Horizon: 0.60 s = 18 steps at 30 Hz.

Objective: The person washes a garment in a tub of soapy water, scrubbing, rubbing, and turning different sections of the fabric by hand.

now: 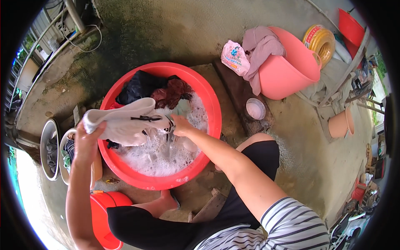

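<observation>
A wet white garment (129,125) with a wide ribbed band and dark trim stretches between my two hands above a large red basin (214,104). My left hand (89,135) is closed on the banded end, over the basin's left rim. At the other end, near a dark-edged part, the closed fingers of my right hand (181,126) grip the cloth; their tips are partly hidden. Foamy water (166,160) fills the basin below. Black cloth (141,87) and dark red cloth (171,92) lie bunched at the far side.
To the right stand a pink tub (287,73) with a mauve cloth (262,43) over its rim, a pink packet (235,57) and a small bowl of white powder (255,109). Left are a grey basin (50,125) and an orange-red bucket (100,202). A yellow hose coil (321,41) lies farther back.
</observation>
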Tool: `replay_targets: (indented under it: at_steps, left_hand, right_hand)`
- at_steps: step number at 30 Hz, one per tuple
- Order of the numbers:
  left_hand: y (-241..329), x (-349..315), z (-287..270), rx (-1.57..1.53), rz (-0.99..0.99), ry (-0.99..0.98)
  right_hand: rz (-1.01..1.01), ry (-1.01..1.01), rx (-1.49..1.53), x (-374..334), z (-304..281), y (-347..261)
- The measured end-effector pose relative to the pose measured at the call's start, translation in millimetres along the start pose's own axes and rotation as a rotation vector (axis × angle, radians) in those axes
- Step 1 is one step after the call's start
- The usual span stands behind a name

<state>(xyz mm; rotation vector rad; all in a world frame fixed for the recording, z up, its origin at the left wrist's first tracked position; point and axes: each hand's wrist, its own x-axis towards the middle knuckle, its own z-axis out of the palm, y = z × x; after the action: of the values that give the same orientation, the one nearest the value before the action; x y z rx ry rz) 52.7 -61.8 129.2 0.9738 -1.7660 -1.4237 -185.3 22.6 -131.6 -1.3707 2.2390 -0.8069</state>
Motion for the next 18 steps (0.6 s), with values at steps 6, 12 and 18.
replay_targets:
  at_steps: [6, 12, 18]
  left_hand:
    - [54, 6, -64, -0.311, 0.163, 0.135]
    - [40, 7, -149, -0.375, 0.129, 0.278]
    - [1, 6, -167, -0.644, 0.149, 0.3]
  right_hand:
    - [-0.085, 0.01, 0.523, 31, 19, -16]
    - [-0.082, 0.244, 0.608, 121, -137, -81]
    - [-0.333, 0.113, 0.787, 150, -247, -177]
